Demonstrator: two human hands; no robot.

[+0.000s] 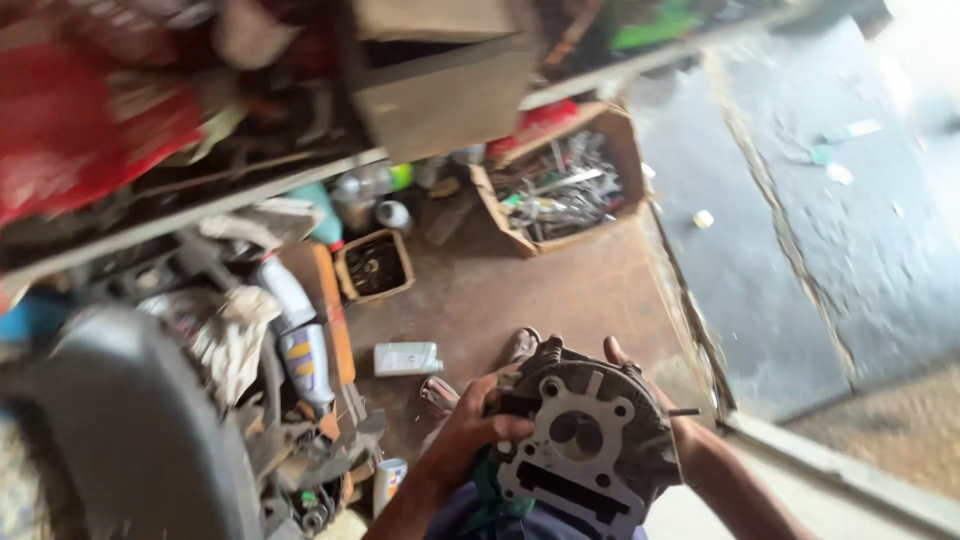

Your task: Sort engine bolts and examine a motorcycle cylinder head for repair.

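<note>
Grey metal engine cylinder head is sitting low in the view, over the person's lap, with both hands gripping it: the left hand is clenching its left edge, the right hand is wrapping its far right side. Behind it, a white oil bottle is lying on the brown floor, near a cardboard box of tools.

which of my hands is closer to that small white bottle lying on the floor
Left. Your left hand grips the near side of the metal engine part, just below and right of the white bottle. Your right hand holds the part's far side, farther away.
</note>
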